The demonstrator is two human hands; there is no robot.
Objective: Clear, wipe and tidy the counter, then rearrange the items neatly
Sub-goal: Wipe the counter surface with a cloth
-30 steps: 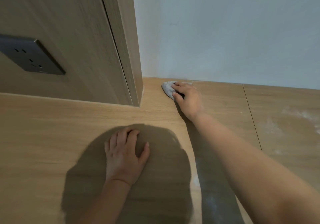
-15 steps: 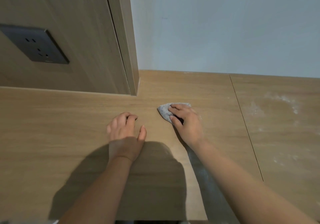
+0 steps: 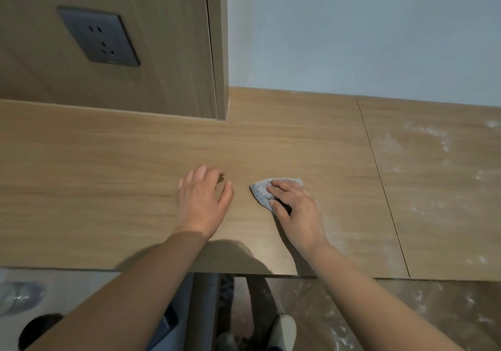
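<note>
Counter [image 3: 108, 182], a wood-grain top with a thin seam [image 3: 379, 177] across it toward its right end, fills the middle of the view. A pale wall [image 3: 366, 30] rises from the counter's back edge, and a wooden panel [image 3: 162, 38] stands on the counter's back left part, carrying a dark socket [image 3: 98, 37]. Below the counter's front edge lies a floor [image 3: 379, 310] under dusty plastic sheeting. The left hand [image 3: 203, 204] rests palm down near the counter's middle, its fingers loosely bent and holding nothing. Just beside it, the right hand [image 3: 295, 212] has its thumb and bent fingers closed on a small grey cloth [image 3: 261, 191], pressing it flat to the counter left of the seam. White dust [image 3: 423, 147] streaks the counter right of the seam.
</note>
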